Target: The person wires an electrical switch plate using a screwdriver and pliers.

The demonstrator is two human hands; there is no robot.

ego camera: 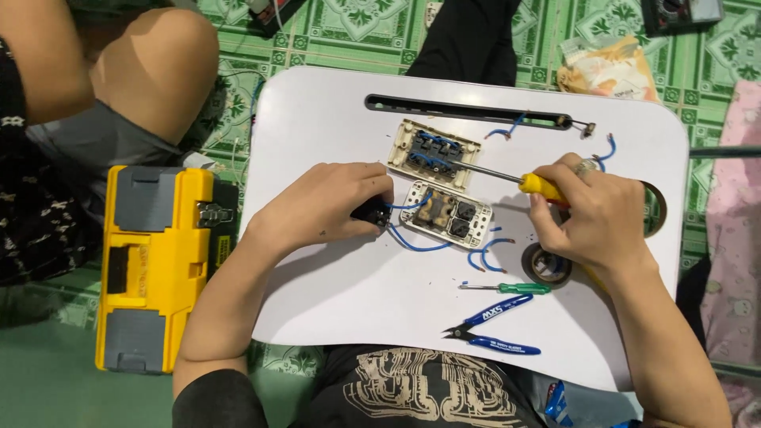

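Here the person's left hand (329, 208) is clenched on a small black part (371, 212) joined by blue wire (412, 242) to a switch module (446, 214), which lies back up near the middle of the white table (333, 293). The right hand (598, 214) grasps a yellow-handled screwdriver (539, 187); its shaft runs left, over the gap between that module and a second module (434, 154) just beyond it, also wired in blue.

Near the right hand lie a tape roll (545, 265), partly under the palm, a small green screwdriver (515, 288) and blue-handled cutters (495, 326). Short blue wire bits (483, 257) lie scattered about.

On the floor to the left, beside the table, stands a yellow toolbox (154, 265) with grey lid panels, shut, so its contents cannot be seen. Far right, on the green patterned mat (357, 24), lies a crumpled orange and white packet (609, 70). Another person's bare knee (162, 59) shows far left.
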